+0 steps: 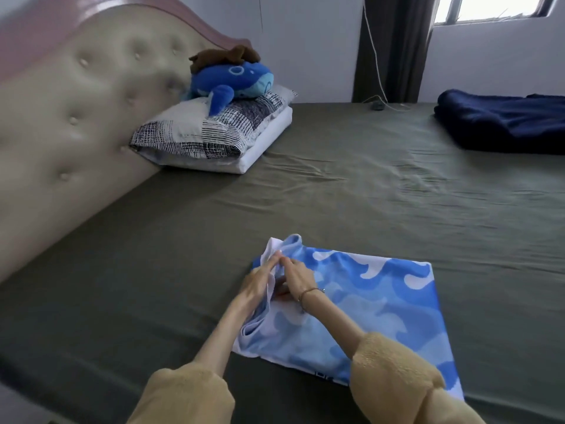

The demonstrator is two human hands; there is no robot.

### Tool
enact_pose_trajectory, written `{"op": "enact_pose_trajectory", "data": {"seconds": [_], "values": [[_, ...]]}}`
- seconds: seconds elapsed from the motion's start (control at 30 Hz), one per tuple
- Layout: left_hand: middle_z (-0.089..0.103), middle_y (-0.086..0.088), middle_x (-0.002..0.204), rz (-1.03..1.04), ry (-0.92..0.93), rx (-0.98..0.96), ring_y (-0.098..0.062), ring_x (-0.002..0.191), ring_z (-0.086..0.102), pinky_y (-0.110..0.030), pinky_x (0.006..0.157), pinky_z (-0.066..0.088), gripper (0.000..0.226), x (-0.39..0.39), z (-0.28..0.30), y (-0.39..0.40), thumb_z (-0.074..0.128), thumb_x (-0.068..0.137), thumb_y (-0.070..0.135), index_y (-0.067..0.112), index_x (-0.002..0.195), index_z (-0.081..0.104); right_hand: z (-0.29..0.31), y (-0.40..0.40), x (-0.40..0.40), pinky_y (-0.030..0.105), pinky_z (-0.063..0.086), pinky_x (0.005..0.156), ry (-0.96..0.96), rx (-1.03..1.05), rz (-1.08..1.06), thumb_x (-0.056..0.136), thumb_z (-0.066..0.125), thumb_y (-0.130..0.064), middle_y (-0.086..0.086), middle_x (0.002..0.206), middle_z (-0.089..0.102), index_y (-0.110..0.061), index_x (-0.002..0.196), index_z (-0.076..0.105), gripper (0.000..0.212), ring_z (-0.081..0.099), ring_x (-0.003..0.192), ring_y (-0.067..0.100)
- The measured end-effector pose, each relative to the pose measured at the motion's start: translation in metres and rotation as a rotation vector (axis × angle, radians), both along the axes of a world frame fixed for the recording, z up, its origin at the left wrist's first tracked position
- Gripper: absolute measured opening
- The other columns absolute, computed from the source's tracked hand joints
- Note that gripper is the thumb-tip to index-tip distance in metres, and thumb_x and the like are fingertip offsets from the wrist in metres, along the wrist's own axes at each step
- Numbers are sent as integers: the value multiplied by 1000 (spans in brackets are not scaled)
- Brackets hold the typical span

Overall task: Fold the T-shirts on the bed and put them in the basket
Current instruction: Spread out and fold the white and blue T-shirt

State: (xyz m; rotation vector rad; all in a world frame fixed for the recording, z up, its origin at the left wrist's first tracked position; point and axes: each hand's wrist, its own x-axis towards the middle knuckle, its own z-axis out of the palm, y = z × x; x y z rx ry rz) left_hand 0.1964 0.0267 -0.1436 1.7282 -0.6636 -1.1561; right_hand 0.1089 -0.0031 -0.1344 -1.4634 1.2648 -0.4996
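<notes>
Lower frame: two tan fuzzy sleeves point(189, 393), forearms reaching up toward centre. T-shirt point(367, 307) lies on the bed point(367, 191), lower centre to lower right of frame, partly folded into a rough rectangle. Fabric light blue, mid blue and white in a wavy camo-like pattern; white inner side shows along its left edge, dark print at the bottom edge, too small to read. Left part bunched and rumpled, right part flat and smooth.

Left hand point(260, 281) at the shirt's upper left corner, fingers extended along a white fold, thumb side hidden; grip looks like a pinch on the fabric edge. Right hand point(298, 278) just beside it, fingertips touching the left's, fingers curled onto the same bunched cloth, grip narrow on the T-shirt. Thin bracelet point(308, 292) on right wrist.

Bed sheet olive grey, wrinkled mid frame. Far left: tufted beige headboard point(76, 102). Upper centre-left: patterned pillows point(214, 133), stacked, blue plush whale point(235, 81) on top. Upper right: folded navy blanket point(504, 120). Behind: dark curtain point(394, 47), window point(489, 7).
</notes>
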Motion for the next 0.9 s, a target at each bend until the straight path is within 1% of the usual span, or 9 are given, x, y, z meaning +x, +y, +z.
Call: {"op": "enact_pose_trajectory", "data": {"seconds": [0.07, 0.1, 0.17, 0.23, 0.33, 0.47, 0.57, 0.7, 0.9], "values": [[63, -8, 90, -71, -358, 76, -24, 89, 57, -28, 71, 40, 47, 5, 4, 4, 63, 81, 53, 8, 92, 66, -5, -4, -8, 45, 49, 88, 39, -86, -48, 90, 42, -33, 22, 100, 67, -8, 91, 59, 31, 62, 98, 39], [60, -6, 82, -97, -501, 98, -25, 84, 54, -29, 63, 36, 29, 6, 3, 7, 61, 87, 38, 10, 81, 59, -8, -7, -17, 43, 50, 86, 67, -125, -78, 89, 45, -20, 23, 99, 68, -8, 94, 58, 18, 63, 96, 38], [49, -3, 67, -72, -666, 121, -26, 73, 45, -31, 56, 29, 29, 7, -3, 11, 52, 89, 22, 13, 65, 39, -9, -10, -40, 33, 48, 78, 153, -196, -138, 85, 46, -7, 20, 102, 67, -6, 109, 57, 26, 62, 98, 34], [54, -9, 77, -57, -778, 135, -28, 73, 46, -31, 58, 31, 28, 4, -7, 14, 44, 93, 20, 13, 67, 37, -12, -15, -63, 29, 39, 74, 280, -260, -175, 87, 46, -9, 12, 112, 63, -9, 117, 55, 31, 57, 105, 28], [59, -11, 114, -73, -1088, 211, -29, 104, 54, -35, 76, 42, 20, -5, -2, 17, 38, 98, 21, 9, 104, 52, -17, -18, -93, 32, 39, 82, 479, -353, -192, 89, 45, -13, 5, 123, 52, -13, 119, 52, 31, 49, 114, 24], [43, -4, 131, -88, -1431, 240, -23, 122, 42, -36, 94, 38, 35, -18, -2, 20, 39, 96, 13, 14, 130, 37, -26, -11, -127, 36, 31, 94, 744, -450, -281, 91, 45, -23, 8, 125, 42, -15, 124, 46, 33, 36, 122, 24], [25, -2, 151, -276, -1450, 114, -18, 139, 23, -45, 112, 16, 47, -41, -5, 18, 28, 102, 26, 16, 148, 21, -31, -3, -146, 38, 27, 99, 788, -436, -365, 92, 43, -33, 9, 134, 36, -13, 126, 43, 39, 30, 127, 24], [0, 3, 160, -620, -1319, -18, -11, 147, 0, -46, 117, -1, 49, -85, -17, 20, 20, 104, 31, 22, 152, 11, -29, 11, -168, 41, 29, 100, 740, -327, -525, 89, 51, -37, 16, 141, 27, -7, 131, 35, 55, 26, 129, 29], [-14, 7, 158, -780, -1330, 25, -8, 145, -14, -46, 115, -11, 51, -106, -26, 34, 12, 104, 34, 28, 150, -12, -18, 19, -193, 38, 42, 90, 545, -95, -622, 91, 53, -37, 21, 125, 54, 2, 124, 38, 53, 53, 115, 36]]}}
